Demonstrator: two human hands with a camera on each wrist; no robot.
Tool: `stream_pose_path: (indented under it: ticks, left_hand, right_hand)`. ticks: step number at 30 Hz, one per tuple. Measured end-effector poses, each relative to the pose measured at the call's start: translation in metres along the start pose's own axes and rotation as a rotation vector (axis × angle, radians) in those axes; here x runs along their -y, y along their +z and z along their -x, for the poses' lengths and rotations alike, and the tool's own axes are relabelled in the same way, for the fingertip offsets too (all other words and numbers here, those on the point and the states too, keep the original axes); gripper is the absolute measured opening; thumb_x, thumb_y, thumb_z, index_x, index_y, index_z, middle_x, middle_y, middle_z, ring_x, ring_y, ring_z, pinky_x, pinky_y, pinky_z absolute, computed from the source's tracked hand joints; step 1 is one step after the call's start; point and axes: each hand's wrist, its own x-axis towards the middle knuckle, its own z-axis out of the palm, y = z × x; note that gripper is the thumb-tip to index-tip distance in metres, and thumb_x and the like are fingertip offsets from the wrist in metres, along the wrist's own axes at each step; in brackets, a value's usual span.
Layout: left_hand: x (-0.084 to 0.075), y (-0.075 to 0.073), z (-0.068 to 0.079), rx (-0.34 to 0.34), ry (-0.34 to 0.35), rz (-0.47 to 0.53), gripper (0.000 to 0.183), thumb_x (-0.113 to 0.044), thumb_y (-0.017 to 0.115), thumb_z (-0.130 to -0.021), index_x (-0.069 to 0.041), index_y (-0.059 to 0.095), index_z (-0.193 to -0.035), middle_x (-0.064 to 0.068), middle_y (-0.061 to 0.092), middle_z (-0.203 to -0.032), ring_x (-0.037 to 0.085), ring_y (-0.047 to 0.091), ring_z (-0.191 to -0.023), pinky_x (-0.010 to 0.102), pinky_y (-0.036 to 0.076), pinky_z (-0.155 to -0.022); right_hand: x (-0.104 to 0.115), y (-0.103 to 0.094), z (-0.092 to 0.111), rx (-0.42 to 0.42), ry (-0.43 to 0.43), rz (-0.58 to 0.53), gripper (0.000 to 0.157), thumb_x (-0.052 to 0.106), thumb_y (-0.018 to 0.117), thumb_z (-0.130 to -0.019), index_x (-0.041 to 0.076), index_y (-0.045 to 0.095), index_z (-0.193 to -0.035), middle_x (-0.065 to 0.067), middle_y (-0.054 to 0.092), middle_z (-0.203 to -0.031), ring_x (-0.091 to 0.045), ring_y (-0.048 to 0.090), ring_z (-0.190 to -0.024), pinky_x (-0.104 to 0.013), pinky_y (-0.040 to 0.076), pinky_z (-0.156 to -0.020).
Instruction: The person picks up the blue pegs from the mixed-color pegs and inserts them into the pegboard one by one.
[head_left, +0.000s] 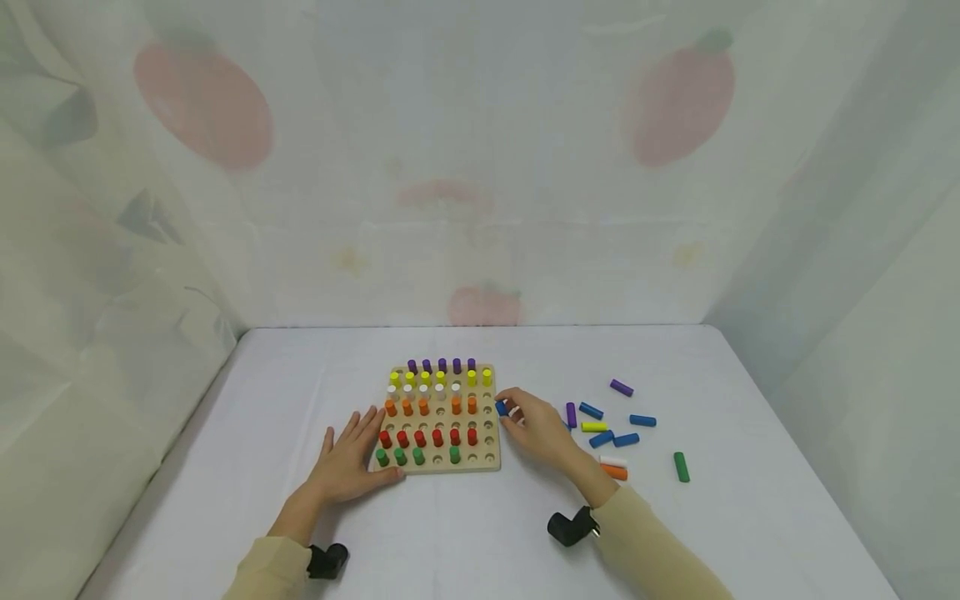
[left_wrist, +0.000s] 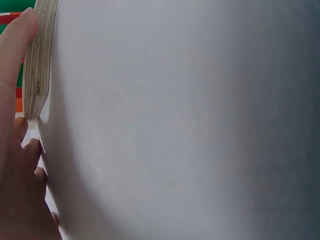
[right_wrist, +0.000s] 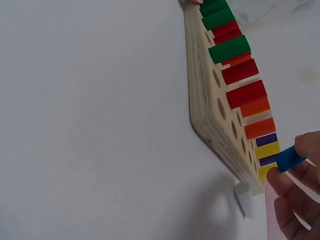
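A wooden pegboard (head_left: 448, 467) lies on the table, with rows of purple, yellow, white, orange, red and green pegs standing in it. My left hand (head_left: 348, 467) rests at its front left corner, fingers spread along the left side. In the left wrist view the thumb (left_wrist: 22, 32) touches the board's edge. At the board's right side, my right hand (head_left: 536, 425) pinches a blue peg (right_wrist: 290, 158) between thumb and fingertips. The peg is tilted and close to the right-hand column of holes. One row of holes between the orange and red pegs (head_left: 437, 437) stands bare.
Loose pegs lie right of the board: several blue ones (head_left: 642, 421), purple (head_left: 622, 387), yellow (head_left: 594, 427), orange (head_left: 613, 472) and green (head_left: 681, 467). A white peg (right_wrist: 244, 197) lies beside the board in the right wrist view. White fabric hangs behind and at both sides.
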Motion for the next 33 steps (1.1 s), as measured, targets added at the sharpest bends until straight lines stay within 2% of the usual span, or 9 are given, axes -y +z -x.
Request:
stream_pose_path:
  ticks: [7,20,33]
  left_hand:
    - [-0.001,0.0,0.001,-0.016,-0.002,0.012,0.108,-0.074,0.059,-0.066,-0.014,0.022,-0.147,0.009,0.02,-0.153,0.038,0.013,-0.139,0.065,-0.002,-0.106]
    - [-0.005,-0.003,0.003,-0.02,0.002,0.033,0.106,-0.071,0.061,-0.067,-0.013,0.023,-0.147,0.011,0.021,-0.152,0.039,0.013,-0.139,0.065,-0.003,-0.106]
    - [-0.003,-0.002,0.002,-0.012,0.001,0.047,0.107,-0.071,0.063,-0.066,-0.014,0.023,-0.147,0.011,0.021,-0.153,0.039,0.012,-0.139,0.065,-0.003,-0.105]
  right_hand:
    - [0.006,0.001,-0.011,-0.037,-0.039,-0.051,0.029,0.014,0.064,-0.086,0.012,0.056,-0.114,0.001,0.064,-0.093,-0.008,0.059,-0.077,-0.018,0.05,-0.067]
    - [0.017,0.007,-0.032,-0.065,-0.027,-0.152,0.029,0.013,0.064,-0.086,0.008,0.057,-0.113,-0.003,0.064,-0.096,-0.009,0.06,-0.078,-0.016,0.051,-0.066]
    - [0.038,0.017,-0.048,-0.055,-0.012,-0.204,0.029,0.013,0.065,-0.086,0.01,0.058,-0.114,-0.002,0.063,-0.102,-0.01,0.062,-0.081,-0.016,0.051,-0.068]
